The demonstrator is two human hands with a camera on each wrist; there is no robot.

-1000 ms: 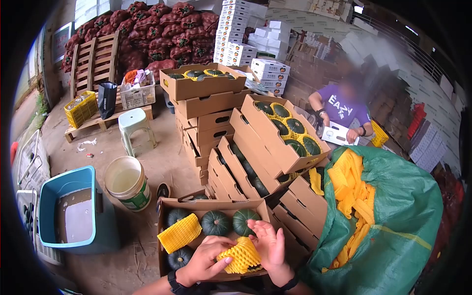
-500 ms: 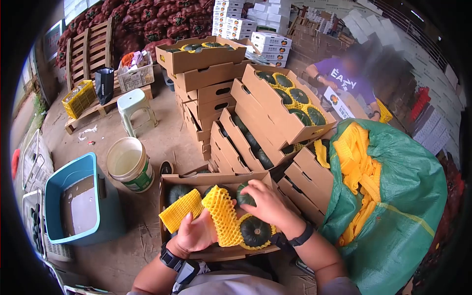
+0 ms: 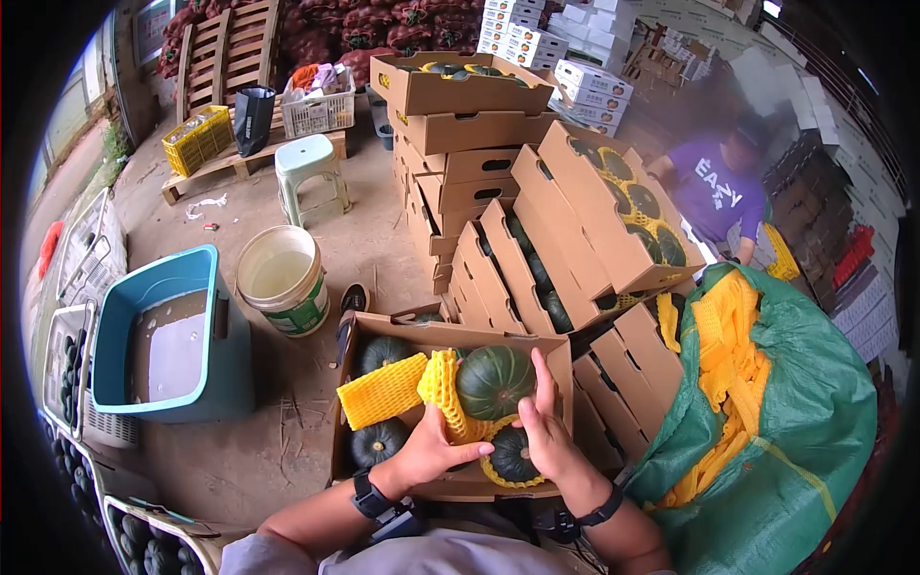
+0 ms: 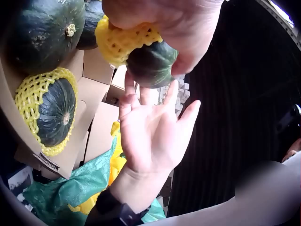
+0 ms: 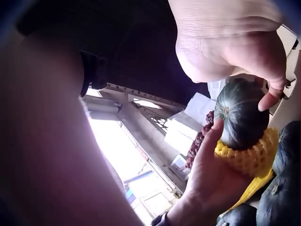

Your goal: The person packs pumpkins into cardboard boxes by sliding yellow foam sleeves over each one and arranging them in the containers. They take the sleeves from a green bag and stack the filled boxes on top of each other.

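Note:
Over the box, a dark green kabocha squash sits partly inside a yellow foam net sleeve. My left hand grips squash and sleeve from the left, its thumb on the squash in the right wrist view. On the other side, my right hand touches the squash with mostly straight fingers; its open palm shows in the left wrist view. Just below lies another squash with a net around it. A flat foam sleeve lies across bare squashes in the cardboard box.
At the right, a green woven sack spills yellow foam sleeves. Stacked cardboard boxes of squashes rise ahead. Leftward stand a white bucket, a blue tub and a stool. A person in purple is beyond the boxes.
My right hand reached into the box and lifted a squash to the sleeve in my left hand. The earlier netted squash now rests in the box's near right part. The head view shifted.

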